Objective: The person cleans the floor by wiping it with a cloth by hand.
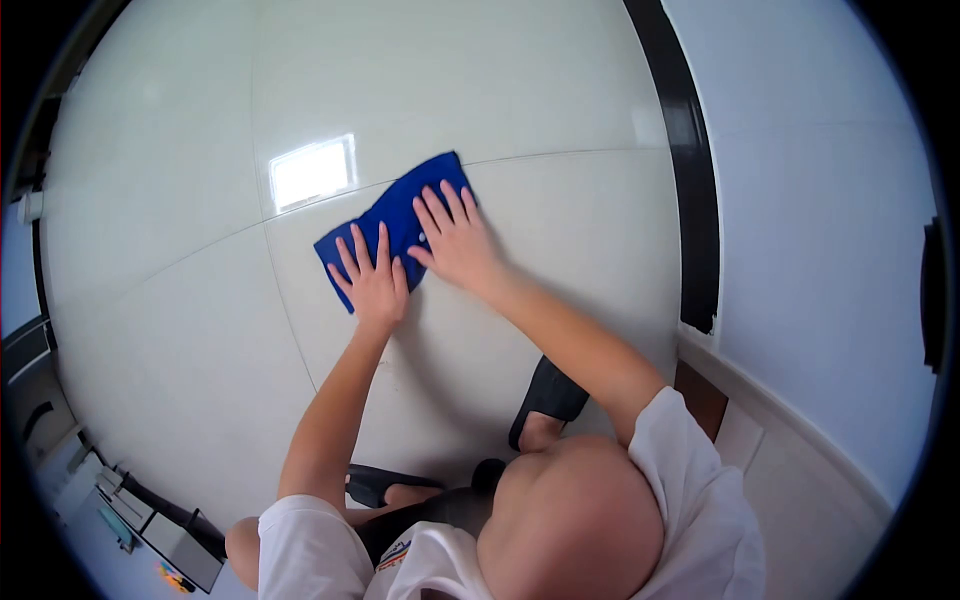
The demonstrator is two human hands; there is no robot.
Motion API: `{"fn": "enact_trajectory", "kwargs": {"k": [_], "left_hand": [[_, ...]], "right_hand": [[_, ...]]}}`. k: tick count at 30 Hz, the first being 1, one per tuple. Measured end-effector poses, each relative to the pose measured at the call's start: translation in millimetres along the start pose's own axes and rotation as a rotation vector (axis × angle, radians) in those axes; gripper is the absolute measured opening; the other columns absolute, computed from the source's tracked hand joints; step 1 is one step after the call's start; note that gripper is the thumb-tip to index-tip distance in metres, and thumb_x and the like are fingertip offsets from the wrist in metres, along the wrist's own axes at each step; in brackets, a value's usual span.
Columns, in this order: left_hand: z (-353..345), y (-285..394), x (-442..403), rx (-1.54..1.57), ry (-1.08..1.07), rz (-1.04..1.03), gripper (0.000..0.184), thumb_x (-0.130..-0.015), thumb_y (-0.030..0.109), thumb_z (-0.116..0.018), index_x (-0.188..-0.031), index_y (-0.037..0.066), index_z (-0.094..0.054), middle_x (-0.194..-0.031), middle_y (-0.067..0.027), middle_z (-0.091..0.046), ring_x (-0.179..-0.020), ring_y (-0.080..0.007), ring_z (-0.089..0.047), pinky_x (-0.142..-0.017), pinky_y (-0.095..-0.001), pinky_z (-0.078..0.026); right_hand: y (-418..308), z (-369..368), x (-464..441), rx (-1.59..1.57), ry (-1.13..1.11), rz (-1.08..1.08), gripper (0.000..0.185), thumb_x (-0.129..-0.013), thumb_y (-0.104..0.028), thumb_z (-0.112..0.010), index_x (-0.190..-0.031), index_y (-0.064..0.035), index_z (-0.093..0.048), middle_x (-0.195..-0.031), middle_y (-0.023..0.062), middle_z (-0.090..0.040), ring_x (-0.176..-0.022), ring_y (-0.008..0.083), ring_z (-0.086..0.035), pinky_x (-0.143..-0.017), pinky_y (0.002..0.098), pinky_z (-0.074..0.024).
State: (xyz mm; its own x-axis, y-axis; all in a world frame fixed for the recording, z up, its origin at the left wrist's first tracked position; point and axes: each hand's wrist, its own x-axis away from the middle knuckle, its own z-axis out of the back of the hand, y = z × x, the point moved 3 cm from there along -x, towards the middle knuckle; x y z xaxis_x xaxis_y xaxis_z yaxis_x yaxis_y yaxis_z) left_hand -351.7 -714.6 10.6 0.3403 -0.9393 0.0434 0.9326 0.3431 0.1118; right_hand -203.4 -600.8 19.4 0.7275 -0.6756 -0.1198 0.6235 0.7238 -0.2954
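Note:
A dark blue cloth (398, 206) lies spread flat on the pale tiled floor (540, 90), its long side slanting up to the right. On its left part rests my left hand (374, 280), palm down with the fingers spread. My right hand (455, 238) presses on the right part of the cloth, fingers stretched out and the thumb pointing left. A small white spot shows on the cloth between the two hands. Both palms hide some of the cloth's near edge.
A black baseboard (690, 180) runs along the white wall (800, 200) on the right. My feet in dark slippers (555, 392) are close below the hands. Shelving with boxes (180, 550) stands at the lower left. Light reflects off the floor (312, 172) beyond the cloth.

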Motion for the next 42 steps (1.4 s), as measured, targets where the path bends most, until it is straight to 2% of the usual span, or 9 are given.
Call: {"fn": "enact_trajectory", "kwargs": {"k": [6, 9, 13, 22, 27, 29, 33, 38, 42], "left_hand": [[-20, 59, -119, 0.138, -0.103, 0.045, 0.061, -0.112, 0.049, -0.042, -0.171, 0.037, -0.031, -0.181, -0.0146, -0.014, -0.165, -0.0494, -0.008, -0.124, -0.0763, -0.003], [-20, 100, -141, 0.109, -0.081, -0.002, 0.061, -0.111, 0.047, -0.044, -0.171, 0.037, -0.032, -0.182, -0.0139, -0.014, -0.165, -0.0493, -0.009, -0.124, -0.0772, -0.006], [-15, 114, -102, 0.085, 0.035, -0.154, 0.063, -0.107, 0.039, -0.051, -0.168, 0.037, -0.038, -0.18, -0.0127, -0.023, -0.164, -0.0464, -0.016, -0.125, -0.0752, -0.009], [3, 93, 85, 0.177, -0.238, -0.363, 0.067, -0.1, 0.034, -0.059, -0.165, 0.031, -0.046, -0.177, -0.0176, -0.029, -0.162, -0.0481, -0.021, -0.124, -0.0758, -0.008], [9, 98, 83, 0.166, -0.285, -0.34, 0.067, -0.1, 0.037, -0.059, -0.165, 0.029, -0.046, -0.177, -0.0191, -0.028, -0.163, -0.0486, -0.019, -0.125, -0.0761, -0.004], [2, 104, 55, 0.152, -0.223, -0.303, 0.068, -0.101, 0.04, -0.056, -0.167, 0.027, -0.043, -0.177, -0.02, -0.025, -0.163, -0.0502, -0.015, -0.124, -0.0773, -0.001], [-13, 136, -40, 0.053, -0.081, -0.202, 0.068, -0.105, 0.043, -0.051, -0.17, 0.028, -0.038, -0.179, -0.0218, -0.019, -0.164, -0.0518, -0.01, -0.122, -0.0791, 0.0], [-26, 198, -142, 0.166, -0.086, -0.119, 0.068, -0.109, 0.047, -0.045, -0.172, 0.028, -0.031, -0.179, -0.0242, -0.012, -0.163, -0.0553, -0.005, -0.118, -0.0833, -0.001], [-35, 249, -139, 0.168, -0.038, -0.174, 0.067, -0.107, 0.048, -0.047, -0.171, 0.03, -0.035, -0.18, -0.0209, -0.015, -0.164, -0.0526, -0.007, -0.12, -0.0825, -0.001]], "right_hand": [[105, 2, -48, 0.164, 0.008, -0.18, 0.077, -0.108, -0.058, -0.048, -0.164, -0.0056, -0.045, -0.171, 0.0156, -0.041, -0.159, 0.0409, -0.033, -0.13, 0.0589, -0.0213], [145, 17, -41, 0.13, 0.035, -0.207, 0.069, -0.109, -0.047, -0.054, -0.164, -0.0066, -0.044, -0.17, 0.0163, -0.041, -0.158, 0.0402, -0.034, -0.129, 0.0588, -0.0256], [136, 28, 13, 0.068, 0.0, -0.235, 0.066, -0.106, -0.039, -0.059, -0.163, -0.0066, -0.045, -0.17, 0.0178, -0.04, -0.158, 0.0423, -0.032, -0.13, 0.0602, -0.0239], [17, 43, 188, 0.047, -0.239, -0.281, 0.062, -0.097, -0.021, -0.065, -0.153, 0.0041, -0.053, -0.162, 0.0275, -0.046, -0.154, 0.0518, -0.037, -0.124, 0.0667, -0.0313], [8, 45, 164, -0.023, -0.24, -0.323, 0.08, -0.098, -0.042, -0.068, -0.155, 0.0088, -0.047, -0.165, 0.0329, -0.037, -0.157, 0.0577, -0.024, -0.124, 0.0748, -0.0196], [24, 35, 138, -0.039, -0.197, -0.325, 0.087, -0.099, -0.051, -0.066, -0.158, 0.0092, -0.043, -0.167, 0.0336, -0.033, -0.158, 0.0585, -0.019, -0.123, 0.0782, -0.0132], [93, 30, 49, 0.072, -0.002, -0.366, 0.095, -0.095, -0.061, -0.065, -0.16, 0.0047, -0.043, -0.169, 0.0292, -0.034, -0.158, 0.0559, -0.022, -0.123, 0.0796, -0.0117], [200, 44, -16, 0.154, 0.028, -0.395, 0.096, -0.097, -0.065, -0.061, -0.165, -0.0014, -0.039, -0.174, 0.0233, -0.029, -0.161, 0.0505, -0.019, -0.124, 0.078, -0.0106], [240, 61, 16, 0.179, 0.039, -0.465, 0.097, -0.096, -0.065, -0.062, -0.165, -0.0015, -0.037, -0.174, 0.0244, -0.029, -0.162, 0.0517, -0.017, -0.125, 0.0764, -0.0095]]}}
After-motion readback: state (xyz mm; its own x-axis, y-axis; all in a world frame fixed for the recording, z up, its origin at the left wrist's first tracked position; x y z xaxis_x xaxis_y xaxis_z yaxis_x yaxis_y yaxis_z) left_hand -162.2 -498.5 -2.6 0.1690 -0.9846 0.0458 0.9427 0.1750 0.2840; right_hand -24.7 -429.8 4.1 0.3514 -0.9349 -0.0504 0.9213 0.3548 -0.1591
